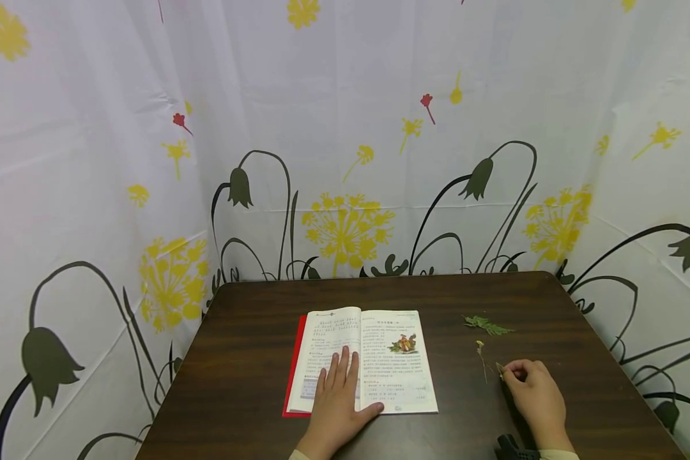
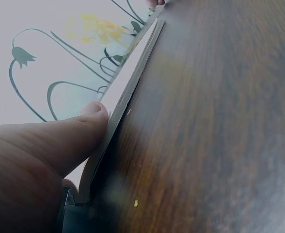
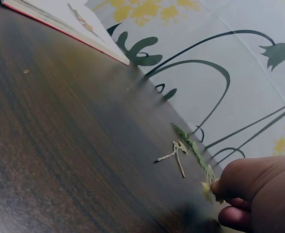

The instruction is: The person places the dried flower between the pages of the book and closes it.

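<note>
An open book (image 1: 399, 377) with a red cover edge lies on the table. My left hand (image 1: 338, 399) rests on its lower part with fingers spread over the left page, the thumb reaching onto the right page. In the left wrist view the thumb (image 2: 87, 127) presses the page near the edge. To the right of the book, my right hand (image 1: 535, 393) pinches a small pale-yellow dried flower (image 3: 208, 190) between thumb and fingertips, close over the table. Beside it lies a thin dried sprig (image 1: 483, 363) with a yellow head. Farther back is a green fern-like leaf (image 1: 489, 325).
The dark wood-grain table (image 1: 236, 383) runs back to a white curtain (image 1: 345, 128) printed with flowers. Tiny pale crumbs (image 2: 135, 203) dot the tabletop. A black strap (image 1: 514, 447) sits at my right wrist.
</note>
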Motion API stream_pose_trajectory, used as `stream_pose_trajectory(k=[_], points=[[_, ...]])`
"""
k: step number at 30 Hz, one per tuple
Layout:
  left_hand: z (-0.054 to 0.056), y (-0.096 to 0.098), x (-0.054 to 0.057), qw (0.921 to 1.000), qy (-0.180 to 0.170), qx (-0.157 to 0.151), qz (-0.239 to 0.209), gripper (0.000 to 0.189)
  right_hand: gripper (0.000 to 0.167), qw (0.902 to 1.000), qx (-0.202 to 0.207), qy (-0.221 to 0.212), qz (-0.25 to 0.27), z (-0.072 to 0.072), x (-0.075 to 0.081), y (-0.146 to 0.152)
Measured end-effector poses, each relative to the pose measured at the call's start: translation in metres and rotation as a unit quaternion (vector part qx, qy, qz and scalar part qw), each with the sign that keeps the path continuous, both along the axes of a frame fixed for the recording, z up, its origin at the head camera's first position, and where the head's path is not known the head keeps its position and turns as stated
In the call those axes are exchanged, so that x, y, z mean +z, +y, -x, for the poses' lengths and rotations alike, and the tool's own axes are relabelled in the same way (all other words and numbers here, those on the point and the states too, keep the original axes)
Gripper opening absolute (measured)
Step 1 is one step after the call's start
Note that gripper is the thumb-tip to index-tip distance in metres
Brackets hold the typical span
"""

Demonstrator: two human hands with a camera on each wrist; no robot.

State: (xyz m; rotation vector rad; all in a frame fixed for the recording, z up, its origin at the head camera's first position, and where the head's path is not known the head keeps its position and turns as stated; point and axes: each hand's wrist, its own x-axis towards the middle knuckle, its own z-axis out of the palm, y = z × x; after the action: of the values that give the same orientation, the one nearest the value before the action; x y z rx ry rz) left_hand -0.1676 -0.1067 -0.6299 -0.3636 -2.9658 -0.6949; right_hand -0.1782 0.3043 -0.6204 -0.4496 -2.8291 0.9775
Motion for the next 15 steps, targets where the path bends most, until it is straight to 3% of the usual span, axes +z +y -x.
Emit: stream_pose_trajectory(k=[15], points=[[-0.0004, 0.0002, 0.0009, 1.0, -0.006, -0.001, -0.002, 0.115, 0.023, 0.9997, -0.006, 0.005, 0.022, -0.0016, 0.0018, 0.0001]])
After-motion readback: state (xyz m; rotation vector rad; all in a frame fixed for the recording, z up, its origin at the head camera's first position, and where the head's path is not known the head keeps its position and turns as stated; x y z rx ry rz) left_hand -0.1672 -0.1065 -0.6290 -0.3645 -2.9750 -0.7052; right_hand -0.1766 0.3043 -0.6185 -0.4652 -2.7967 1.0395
